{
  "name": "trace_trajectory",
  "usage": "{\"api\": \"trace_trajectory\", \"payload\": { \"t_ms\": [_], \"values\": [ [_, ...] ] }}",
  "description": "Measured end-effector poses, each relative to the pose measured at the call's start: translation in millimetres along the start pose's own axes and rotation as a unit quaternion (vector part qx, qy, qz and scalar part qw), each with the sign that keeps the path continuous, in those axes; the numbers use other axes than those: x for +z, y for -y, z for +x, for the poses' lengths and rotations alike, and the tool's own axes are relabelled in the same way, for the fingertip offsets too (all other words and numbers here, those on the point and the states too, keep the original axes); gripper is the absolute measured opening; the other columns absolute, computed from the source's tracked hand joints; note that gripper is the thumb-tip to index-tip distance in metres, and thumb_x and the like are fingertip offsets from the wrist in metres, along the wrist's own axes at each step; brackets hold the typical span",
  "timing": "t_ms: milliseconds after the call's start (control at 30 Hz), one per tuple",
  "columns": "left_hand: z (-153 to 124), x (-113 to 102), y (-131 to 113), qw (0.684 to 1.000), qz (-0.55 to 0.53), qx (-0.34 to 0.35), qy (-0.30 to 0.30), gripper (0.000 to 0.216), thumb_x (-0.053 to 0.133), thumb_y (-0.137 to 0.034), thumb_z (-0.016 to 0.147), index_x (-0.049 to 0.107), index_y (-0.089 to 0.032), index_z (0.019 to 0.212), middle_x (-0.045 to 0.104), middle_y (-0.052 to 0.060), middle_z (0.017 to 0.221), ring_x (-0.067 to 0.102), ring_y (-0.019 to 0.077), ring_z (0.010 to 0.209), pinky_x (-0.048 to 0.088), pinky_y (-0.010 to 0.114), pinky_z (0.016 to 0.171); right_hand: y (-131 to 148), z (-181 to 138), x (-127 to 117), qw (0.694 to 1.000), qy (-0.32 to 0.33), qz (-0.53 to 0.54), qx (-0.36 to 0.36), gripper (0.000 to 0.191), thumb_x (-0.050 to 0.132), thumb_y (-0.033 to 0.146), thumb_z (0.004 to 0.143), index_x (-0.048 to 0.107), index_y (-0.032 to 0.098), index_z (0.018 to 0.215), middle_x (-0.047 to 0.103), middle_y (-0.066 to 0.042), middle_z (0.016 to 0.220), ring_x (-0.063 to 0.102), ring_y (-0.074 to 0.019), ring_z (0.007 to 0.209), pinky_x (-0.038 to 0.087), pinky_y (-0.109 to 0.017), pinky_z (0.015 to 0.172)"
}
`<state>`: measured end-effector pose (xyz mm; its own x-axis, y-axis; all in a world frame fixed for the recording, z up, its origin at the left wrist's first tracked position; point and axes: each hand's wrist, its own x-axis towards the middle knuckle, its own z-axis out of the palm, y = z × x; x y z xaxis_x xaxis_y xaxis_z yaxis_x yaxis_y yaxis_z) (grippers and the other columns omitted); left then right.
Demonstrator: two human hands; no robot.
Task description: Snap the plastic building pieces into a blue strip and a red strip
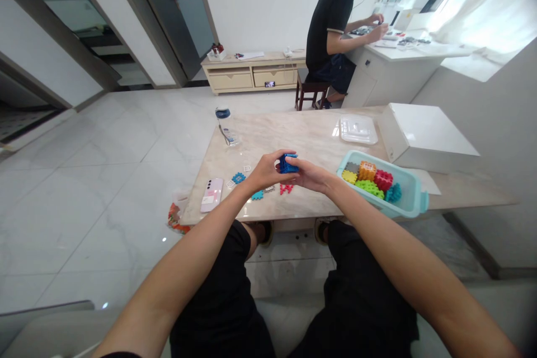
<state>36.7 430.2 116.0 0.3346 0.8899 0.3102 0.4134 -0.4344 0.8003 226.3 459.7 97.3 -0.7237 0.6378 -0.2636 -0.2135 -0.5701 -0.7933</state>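
Note:
Between my two hands, above the marble-patterned table (268,131), is a dark blue block (287,164) that looks built from interlocking pieces. My left hand (269,170) grips its left side, thumb and fingers curled round it. From the right, my right hand (309,174) closes on the same block. Below the hands lie loose toothed pieces: a blue ring-like piece (239,178), a light blue piece (257,195) and a red piece (286,188). Part of the block is hidden by my fingers.
A light teal basket (413,201) holding several coloured blocks stands at the right. A phone (212,195) and a clear bottle (226,127) are on the left side. Further right are a clear plastic container (358,130) and a white box (436,128). Another person (331,17) sits beyond.

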Motion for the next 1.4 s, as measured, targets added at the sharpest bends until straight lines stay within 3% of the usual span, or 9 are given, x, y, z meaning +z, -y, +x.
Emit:
{"api": "trace_trajectory", "payload": {
  "t_ms": [200, 367, 500, 567, 767, 867, 1033, 1267, 1400],
  "values": [
    [0, -5, 4, 1.0, 0.006, 0.003, -0.011, 0.054, 0.092, -0.044, 0.078, 0.076, -0.021, 0.124, 0.082, 0.005, 0.116, 0.077, 0.0249, 0.106, 0.059, 0.034, 0.093, -3, 3, 1, 1.0, 0.006, -0.009, 0.003, 0.031, 0.078, 0.05, 0.095, 0.075, 0.023, 0.11, 0.077, -0.005, 0.115, 0.072, -0.0197, 0.099, 0.061, -0.036, 0.096],
    [-7, -30, 32, 0.994, -0.021, -0.043, -0.095, 0.059, 0.094, -0.05, 0.076, 0.076, -0.018, 0.121, 0.082, 0.008, 0.109, 0.077, 0.0251, 0.101, 0.06, 0.038, 0.096, -1, 27, 8, 0.999, -0.048, -0.013, 0.023, 0.064, 0.049, 0.077, 0.102, 0.075, 0.019, 0.111, 0.078, -0.012, 0.112, 0.072, -0.0252, 0.109, 0.06, -0.038, 0.096],
    [-23, -61, 70, 0.973, -0.091, -0.096, -0.189, 0.06, 0.095, -0.055, 0.073, 0.075, -0.015, 0.114, 0.081, 0.013, 0.113, 0.077, 0.0251, 0.102, 0.062, 0.04, 0.098, -10, 64, 11, 0.982, -0.158, -0.097, -0.02, 0.041, 0.055, 0.056, 0.105, 0.074, 0.02, 0.112, 0.078, -0.012, 0.121, 0.073, -0.022, 0.103, 0.059, -0.035, 0.092],
    [-34, -75, 88, 0.958, -0.121, -0.127, -0.227, 0.062, 0.096, -0.058, 0.07, 0.075, -0.014, 0.109, 0.081, 0.013, 0.111, 0.077, 0.0242, 0.099, 0.063, 0.04, 0.096, -21, 85, 13, 0.954, -0.202, -0.219, -0.032, 0.026, 0.062, 0.042, 0.102, 0.075, 0.019, 0.108, 0.079, -0.012, 0.118, 0.074, -0.0216, 0.099, 0.058, -0.035, 0.092],
    [-67, -100, 123, 0.917, -0.161, -0.194, -0.31, 0.061, 0.097, -0.06, 0.065, 0.077, -0.013, 0.098, 0.08, 0.008, 0.097, 0.073, 0.0196, 0.087, 0.065, 0.037, 0.087, -65, 135, 24, 0.778, -0.2, -0.595, -0.033, 0.021, 0.067, 0.02, 0.095, 0.079, 0.015, 0.112, 0.079, -0.013, 0.122, 0.072, -0.0246, 0.118, 0.05, -0.033, 0.11],
    [-76, -105, 131, 0.906, -0.158, -0.214, -0.33, 0.058, 0.098, -0.059, 0.063, 0.077, -0.013, 0.092, 0.078, 0.006, 0.089, 0.071, 0.0182, 0.082, 0.063, 0.034, 0.083, -83, 147, 34, 0.758, -0.18, -0.627, -0.001, 0.036, 0.08, 0.029, 0.089, 0.077, 0.011, 0.121, 0.075, -0.019, 0.13, 0.068, -0.0309, 0.128, 0.049, -0.036, 0.112],
    [-79, -105, 143, 0.903, -0.154, -0.228, -0.331, 0.054, 0.098, -0.057, 0.064, 0.077, -0.014, 0.088, 0.076, 0.005, 0.086, 0.069, 0.0172, 0.079, 0.061, 0.034, 0.081, -103, 156, 55, 0.645, -0.143, -0.749, 0.057, 0.064, 0.082, 0.05, 0.091, 0.066, 0.014, 0.141, 0.059, -0.023, 0.148, 0.057, -0.039, 0.139, 0.053, -0.045, 0.109],
    [-76, -102, 150, 0.922, -0.124, -0.233, -0.284, 0.05, 0.096, -0.056, 0.068, 0.074, -0.015, 0.085, 0.075, 0.004, 0.083, 0.068, 0.0172, 0.077, 0.059, 0.032, 0.076, -112, 166, 70, 0.608, -0.115, -0.784, 0.049, 0.049, 0.067, 0.022, 0.098, 0.06, 0.012, 0.146, 0.062, -0.021, 0.142, 0.059, -0.0334, 0.131, 0.056, -0.04, 0.104],
    [-75, -101, 150, 0.924, -0.113, -0.237, -0.278, 0.048, 0.096, -0.055, 0.068, 0.074, -0.015, 0.085, 0.075, 0.005, 0.082, 0.068, 0.0184, 0.077, 0.058, 0.032, 0.074, -112, 169, 69, 0.601, -0.101, -0.792, 0.036, 0.042, 0.062, 0.026, 0.102, 0.065, 0.012, 0.141, 0.064, -0.02, 0.138, 0.061, -0.0338, 0.13, 0.057, -0.041, 0.103]
  ]
}}
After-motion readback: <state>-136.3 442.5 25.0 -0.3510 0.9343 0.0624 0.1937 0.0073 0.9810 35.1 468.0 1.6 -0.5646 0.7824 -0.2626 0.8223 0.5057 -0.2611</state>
